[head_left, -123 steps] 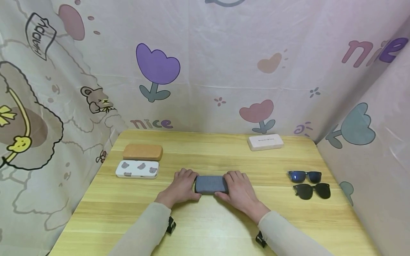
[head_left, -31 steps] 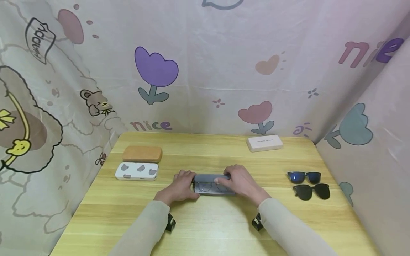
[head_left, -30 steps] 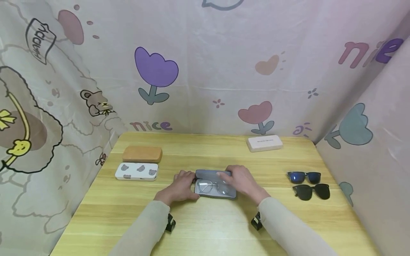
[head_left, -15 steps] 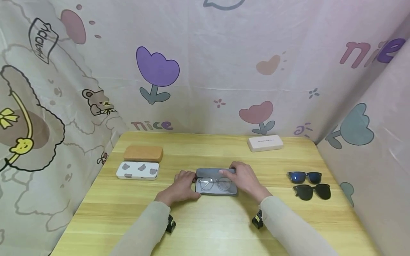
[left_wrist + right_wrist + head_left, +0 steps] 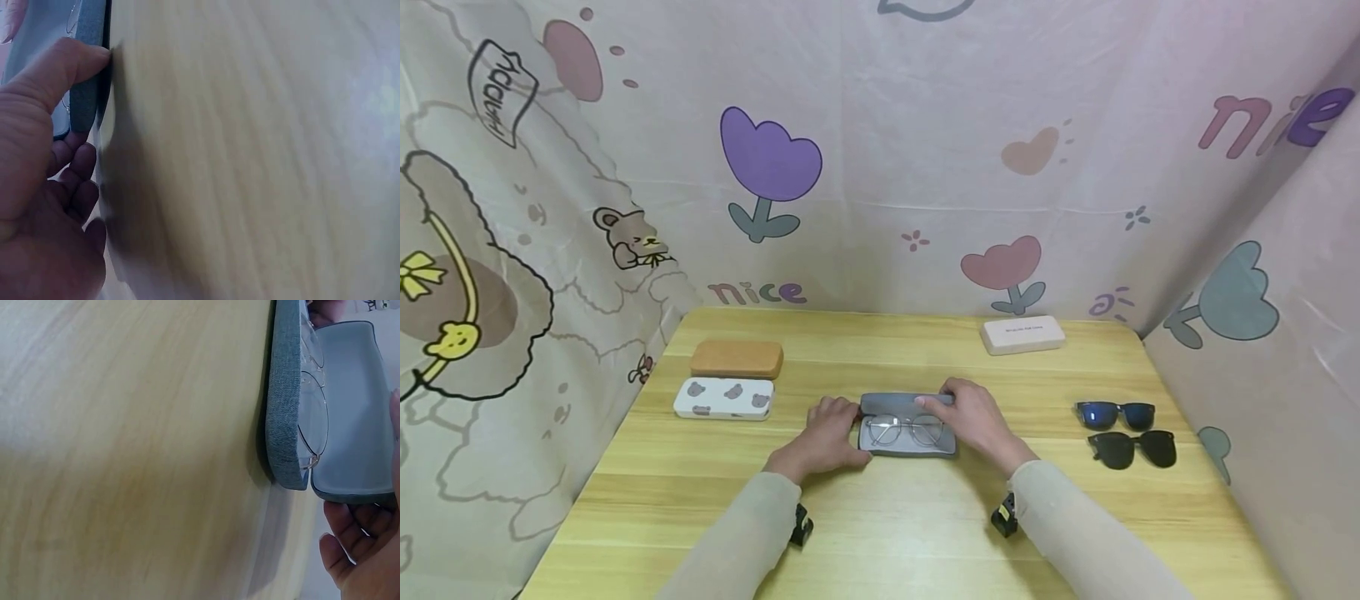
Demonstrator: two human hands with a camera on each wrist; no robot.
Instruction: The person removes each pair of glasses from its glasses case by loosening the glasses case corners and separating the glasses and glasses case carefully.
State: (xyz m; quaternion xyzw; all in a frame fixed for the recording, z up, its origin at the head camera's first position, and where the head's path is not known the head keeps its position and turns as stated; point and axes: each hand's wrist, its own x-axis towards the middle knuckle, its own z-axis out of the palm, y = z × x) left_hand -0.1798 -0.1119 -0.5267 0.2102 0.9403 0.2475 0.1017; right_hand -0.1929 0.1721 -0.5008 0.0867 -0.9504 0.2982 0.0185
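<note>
A grey-blue glasses case (image 5: 907,453) stands open on the table before me, lid tilted back. Inside lie thin wire-rimmed eyeglasses (image 5: 884,430) with clear lenses. My left hand (image 5: 823,439) holds the case's left end, its thumb pressed on the front wall in the left wrist view. At the right end, my right hand (image 5: 979,423) pinches the raised lid (image 5: 353,412), thumb on its inner face and fingers behind it. In the right wrist view the eyeglasses (image 5: 325,419) show just past the front wall of the case.
An orange-brown case (image 5: 736,359) and a white bear-print case (image 5: 724,399) lie at the left. A white case (image 5: 1022,335) sits at the back right. Blue-lensed sunglasses (image 5: 1101,415) and black sunglasses (image 5: 1116,450) rest on the right. Printed cloth (image 5: 895,167) hangs behind the wooden table (image 5: 895,533).
The case was shut between both hands; my right hand has swung its lid up and back, revealing the eyeglasses. The left hand has stayed at the left end.
</note>
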